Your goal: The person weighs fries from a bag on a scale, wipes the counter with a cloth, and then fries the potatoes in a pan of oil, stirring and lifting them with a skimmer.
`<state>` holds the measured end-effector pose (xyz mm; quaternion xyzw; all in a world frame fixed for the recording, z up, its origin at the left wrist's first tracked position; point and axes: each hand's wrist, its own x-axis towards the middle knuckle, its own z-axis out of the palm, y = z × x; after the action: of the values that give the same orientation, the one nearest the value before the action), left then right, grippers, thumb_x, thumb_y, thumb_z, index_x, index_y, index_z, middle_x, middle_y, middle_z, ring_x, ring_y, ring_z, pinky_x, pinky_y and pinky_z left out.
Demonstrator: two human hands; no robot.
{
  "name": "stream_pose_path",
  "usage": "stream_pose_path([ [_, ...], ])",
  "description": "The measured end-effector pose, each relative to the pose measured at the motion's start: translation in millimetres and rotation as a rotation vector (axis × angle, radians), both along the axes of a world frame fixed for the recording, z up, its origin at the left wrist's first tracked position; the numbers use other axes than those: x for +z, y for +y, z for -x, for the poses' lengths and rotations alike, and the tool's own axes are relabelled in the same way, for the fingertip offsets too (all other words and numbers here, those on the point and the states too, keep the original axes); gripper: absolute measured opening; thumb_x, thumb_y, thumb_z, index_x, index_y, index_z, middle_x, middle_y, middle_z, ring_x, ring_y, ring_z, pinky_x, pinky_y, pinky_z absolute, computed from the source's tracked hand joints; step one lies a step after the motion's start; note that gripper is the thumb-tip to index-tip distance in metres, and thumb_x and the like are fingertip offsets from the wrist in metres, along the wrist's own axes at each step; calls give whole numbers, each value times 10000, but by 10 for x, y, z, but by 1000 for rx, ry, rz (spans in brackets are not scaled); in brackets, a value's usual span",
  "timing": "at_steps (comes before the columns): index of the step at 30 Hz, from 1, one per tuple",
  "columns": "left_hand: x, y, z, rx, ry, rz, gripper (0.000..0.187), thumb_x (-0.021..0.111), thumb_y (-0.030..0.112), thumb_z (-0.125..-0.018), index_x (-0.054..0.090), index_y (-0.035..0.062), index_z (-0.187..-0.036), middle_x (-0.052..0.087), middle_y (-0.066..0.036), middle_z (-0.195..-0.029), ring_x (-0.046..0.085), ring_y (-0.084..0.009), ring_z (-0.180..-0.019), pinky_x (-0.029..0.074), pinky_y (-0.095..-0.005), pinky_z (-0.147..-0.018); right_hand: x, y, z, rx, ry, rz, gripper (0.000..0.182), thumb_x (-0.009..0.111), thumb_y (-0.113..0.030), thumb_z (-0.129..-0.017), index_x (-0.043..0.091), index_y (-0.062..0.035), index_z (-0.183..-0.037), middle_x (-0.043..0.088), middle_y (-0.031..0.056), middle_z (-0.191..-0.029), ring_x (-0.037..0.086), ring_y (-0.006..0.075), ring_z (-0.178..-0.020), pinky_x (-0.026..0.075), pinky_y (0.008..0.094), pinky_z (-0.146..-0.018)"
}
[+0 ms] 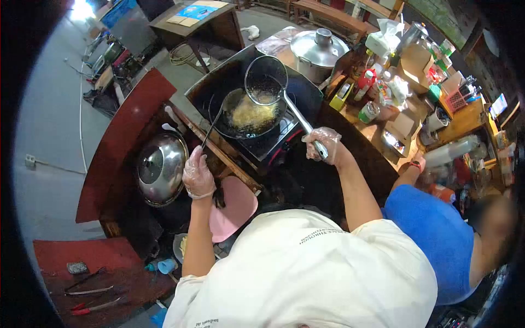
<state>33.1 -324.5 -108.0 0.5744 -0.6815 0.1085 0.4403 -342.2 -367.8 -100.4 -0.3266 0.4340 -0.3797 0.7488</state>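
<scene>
Both my hands wear clear plastic gloves. My right hand [322,146] is closed round the metal handle of a round mesh strainer [266,74], which is held tilted over the far side of a dark wok [246,134]. In the wok, a golden-yellow mass of food [251,116] sits in bubbling oil. My left hand [199,174] grips a long thin metal utensil [212,129] that reaches to the wok's left rim; its working end is too indistinct to name. The wok stands on a stove [284,139] with a dark splash guard behind it.
A domed metal lid [162,169] lies left of my left hand, near a pink board [234,210]. A lidded pot [320,52] stands behind the stove. Bottles, boxes and jars crowd the right-hand table [377,128]. A person in blue [429,240] is close on my right.
</scene>
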Motion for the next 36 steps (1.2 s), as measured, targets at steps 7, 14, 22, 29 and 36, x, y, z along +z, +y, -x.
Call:
stream_pose_path([
  [7,-154,396,-194,31,83,-80,224,603,25,-925,674,-5,-1136,703,-183,-1069,685,-306,-982,543,-398,-853,-2,523,-165,-21,-13,74,231,657,-223,-843,610,-25,-733,565,68,-584,547,175,-481,473,304,-522],
  [14,-367,386,-290,18,159,-138,220,592,61,-937,674,7,-1134,700,-181,-1076,677,-328,-976,530,-399,-845,-295,997,-537,-143,-88,-64,145,683,-149,-804,623,-17,-785,584,61,-628,570,165,-519,498,301,-528],
  [22,-766,-166,-277,127,319,-145,227,625,168,-927,682,16,-1085,714,-185,-978,692,-341,-886,544,-412,-777,-113,1103,-1114,-196,151,-119,160,673,-162,-788,609,-24,-738,569,58,-595,567,180,-496,472,303,-487],
  [29,-364,-169,-138,179,368,-337,374,669,315,-877,679,9,-1093,707,-196,-954,671,-383,-921,519,-472,-811,-183,1018,-1166,-195,14,-147,147,668,-130,-793,571,-66,-702,566,50,-594,556,179,-468,475,321,-480],
  [36,175,430,547,14,107,-612,517,657,526,-840,727,33,-981,713,-168,-896,675,-356,-908,519,-459,-805,-552,1025,-1392,-64,407,125,215,663,-236,-845,649,-32,-778,616,79,-660,574,190,-569,451,353,-543],
])
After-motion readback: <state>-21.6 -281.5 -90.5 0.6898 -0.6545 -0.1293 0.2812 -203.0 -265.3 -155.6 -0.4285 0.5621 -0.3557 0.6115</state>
